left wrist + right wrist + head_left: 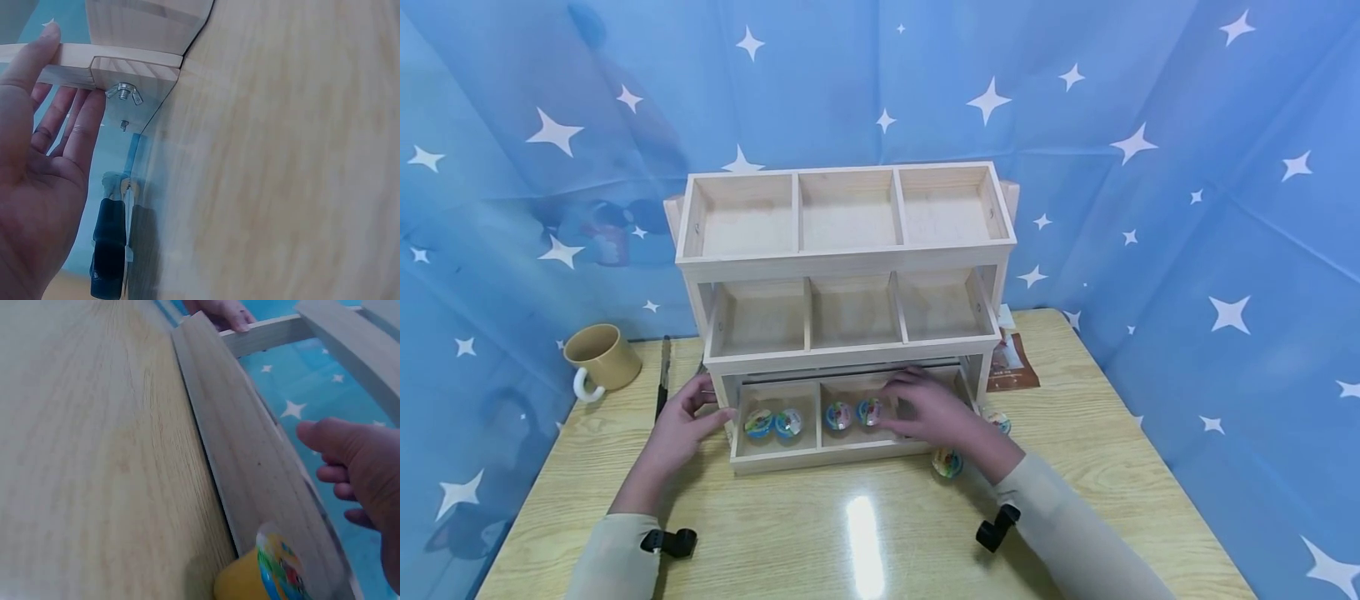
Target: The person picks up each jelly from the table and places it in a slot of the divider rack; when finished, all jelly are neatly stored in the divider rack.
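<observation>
A three-tier wooden shelf rack (pixel 850 267) stands on the table, each tier split into compartments. My left hand (pixel 688 417) grips the rack's side by the bottom tray (pixel 775 460), thumb and fingers on opposite faces of a wooden piece (pixel 75 56). Two jelly cups (pixel 788 423) sit in the tray's left compartment. Two more (pixel 838 416) are in the middle one. My right hand (pixel 932 408) reaches over the tray, thumb and fingertips beside the rightmost of these cups (pixel 869 412). Between its loosely bent fingers (pixel 334 481) nothing shows. A yellow jelly cup (pixel 256 575) stands before the tray.
Another jelly cup (pixel 998 422) lies right of the tray, partly hidden. A tan mug (pixel 604 358) with a white handle stands at the left, near a black-handled tool (pixel 663 383). Behind the rack's right side lies a brown packet (pixel 1013 367). Blue star-patterned cloth (pixel 880 83) hangs behind.
</observation>
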### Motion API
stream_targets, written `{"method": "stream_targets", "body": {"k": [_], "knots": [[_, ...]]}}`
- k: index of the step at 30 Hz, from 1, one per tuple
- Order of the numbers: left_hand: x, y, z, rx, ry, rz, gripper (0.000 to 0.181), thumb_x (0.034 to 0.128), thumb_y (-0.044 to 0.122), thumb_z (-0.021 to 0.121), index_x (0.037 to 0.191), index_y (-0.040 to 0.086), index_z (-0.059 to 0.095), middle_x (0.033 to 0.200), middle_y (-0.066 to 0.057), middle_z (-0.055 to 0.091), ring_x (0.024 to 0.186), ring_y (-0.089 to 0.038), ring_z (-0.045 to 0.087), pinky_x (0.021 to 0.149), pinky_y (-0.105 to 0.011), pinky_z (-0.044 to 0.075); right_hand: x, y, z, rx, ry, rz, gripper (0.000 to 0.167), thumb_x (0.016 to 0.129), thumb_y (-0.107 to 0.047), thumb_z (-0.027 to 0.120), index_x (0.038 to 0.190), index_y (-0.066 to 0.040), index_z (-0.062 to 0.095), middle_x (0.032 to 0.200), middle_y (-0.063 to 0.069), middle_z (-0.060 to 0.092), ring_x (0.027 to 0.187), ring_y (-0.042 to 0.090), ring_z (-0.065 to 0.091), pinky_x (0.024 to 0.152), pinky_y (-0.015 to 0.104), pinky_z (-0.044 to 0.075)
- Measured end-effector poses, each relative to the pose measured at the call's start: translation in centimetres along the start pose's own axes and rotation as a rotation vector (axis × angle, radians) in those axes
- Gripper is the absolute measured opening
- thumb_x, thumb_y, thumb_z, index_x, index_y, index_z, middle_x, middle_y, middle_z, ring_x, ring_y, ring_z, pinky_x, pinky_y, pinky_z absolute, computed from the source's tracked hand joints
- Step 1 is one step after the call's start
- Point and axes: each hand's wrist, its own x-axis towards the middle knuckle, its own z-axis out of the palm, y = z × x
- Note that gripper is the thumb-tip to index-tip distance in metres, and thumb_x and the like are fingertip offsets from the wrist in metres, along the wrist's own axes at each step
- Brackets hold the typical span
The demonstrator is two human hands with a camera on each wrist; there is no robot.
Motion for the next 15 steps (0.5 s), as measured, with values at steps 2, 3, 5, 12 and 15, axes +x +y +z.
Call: {"method": "stream_targets", "body": {"k": [2, 3, 5, 12, 15], "knots": [[0.0, 0.0, 0.0, 0.005, 0.008, 0.002, 0.055, 0.1032, 0.018, 0.083, 0.152, 0.010, 0.060, 0.129, -0.018, 0.072, 0.116, -0.019, 0.068, 0.093, -0.025, 0.056, -1.1, -0.1, -0.5, 0.036, 0.028, 0.049, 0.047, 0.095, -0.036, 0.089, 0.131, -0.008, 0.077, 0.136, 0.008, 0.074, 0.136, 0.035, 0.063, 0.122, 0.061, 0.042], [0.0, -0.1, 0.0, 0.013, 0.007, 0.007, 0.054, 0.1036, 0.018, 0.082, 0.152, 0.009, 0.060, 0.129, -0.018, 0.072, 0.116, -0.019, 0.068, 0.094, -0.024, 0.056, -1.7, -0.1, -0.8, 0.056, 0.044, 0.069, 0.047, 0.095, -0.035, 0.089, 0.131, -0.008, 0.077, 0.136, 0.009, 0.074, 0.135, 0.036, 0.064, 0.121, 0.062, 0.044], [0.1, -0.2, 0.0, 0.018, 0.010, 0.009, 0.054, 0.1036, 0.019, 0.082, 0.152, 0.009, 0.060, 0.128, -0.017, 0.072, 0.116, -0.019, 0.068, 0.094, -0.024, 0.056, -2.9, -0.2, -1.4, 0.087, 0.078, 0.104, 0.044, 0.095, -0.034, 0.090, 0.129, -0.010, 0.077, 0.136, 0.008, 0.074, 0.133, 0.036, 0.064, 0.116, 0.061, 0.049], [0.2, -0.6, 0.0, 0.019, 0.004, 0.010, 0.055, 0.1039, 0.021, 0.082, 0.153, 0.012, 0.060, 0.130, -0.016, 0.072, 0.116, -0.018, 0.068, 0.094, -0.025, 0.057, -6.9, 0.1, -2.7, 0.100, 0.152, 0.164, 0.038, 0.095, -0.030, 0.091, 0.124, -0.010, 0.077, 0.122, 0.002, 0.072, 0.114, 0.026, 0.069, 0.100, 0.051, 0.059], [0.3, -0.7, 0.0, 0.013, 0.000, 0.016, 0.055, 0.1041, 0.020, 0.082, 0.153, 0.012, 0.059, 0.131, -0.017, 0.071, 0.117, -0.018, 0.068, 0.093, -0.025, 0.058, -8.4, 0.2, -2.8, 0.104, 0.162, 0.183, 0.036, 0.095, -0.028, 0.090, 0.122, -0.009, 0.077, 0.116, 0.003, 0.071, 0.108, 0.025, 0.069, 0.096, 0.048, 0.060]]}}
